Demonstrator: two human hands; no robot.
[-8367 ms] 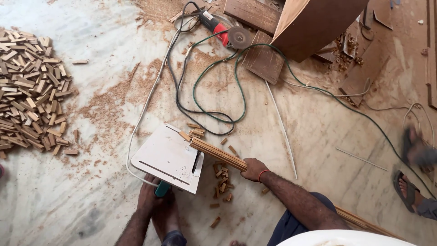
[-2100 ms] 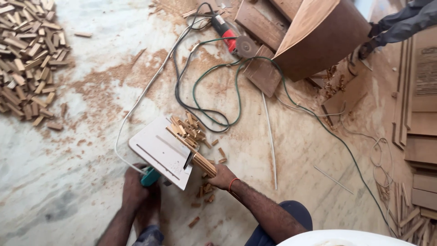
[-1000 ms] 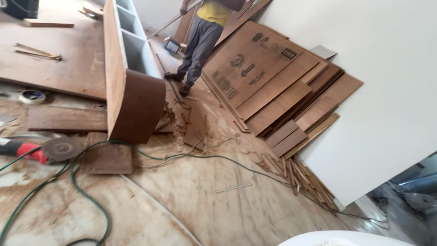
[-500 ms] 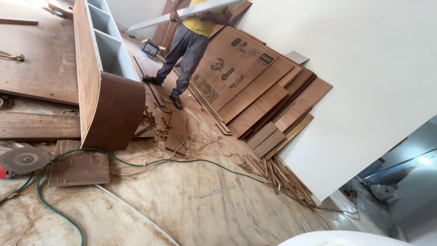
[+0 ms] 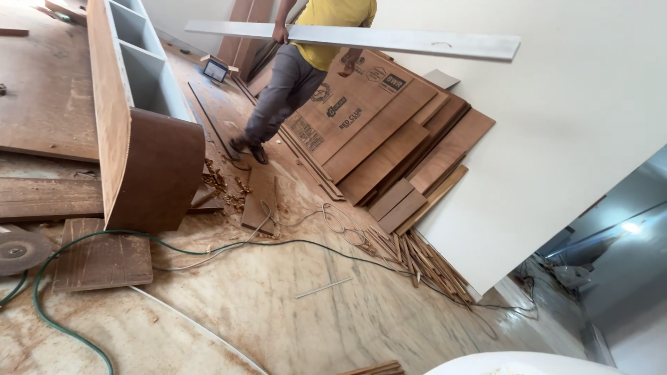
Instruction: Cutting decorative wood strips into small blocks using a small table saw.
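From where I watch, neither of the wearer's own hands is in view, so I cannot tell whether either grip is open or closed, or on what.

The largest thing is the white wall [image 5: 556,139] filling the right side. Against it leans a stack of brown plywood sheets [image 5: 389,146], fanned out and tilted, their lower edges on the floor [image 5: 292,305] (which is pale stone, dusted with sawdust). At the left stands a brown cabinet carcass [image 5: 149,167] with a rounded end and pale inner compartments, lying along the floor, and beyond it a wide flat board [image 5: 42,90].

A co-worker [image 5: 299,76] in a yellow shirt and grey trousers walks between the cabinet and the plywood, carrying a long pale plank [image 5: 361,38] level across the body; one hand [image 5: 280,33] is wrapped around it near the plank's left part.

Lower down, a small grooved wooden panel [image 5: 104,260] lies flat just in front of the cabinet. A green cable [image 5: 229,244] loops across it and runs on over the floor toward the wall, near a tangle of thinner pale cord [image 5: 333,222]. A round saw disc [image 5: 17,248] shows at the left edge, just beside the panel. A bundle of thin wood strips [image 5: 424,267] lies at the foot of the plywood, and a short pale stick [image 5: 323,287] rests alone on the open floor.
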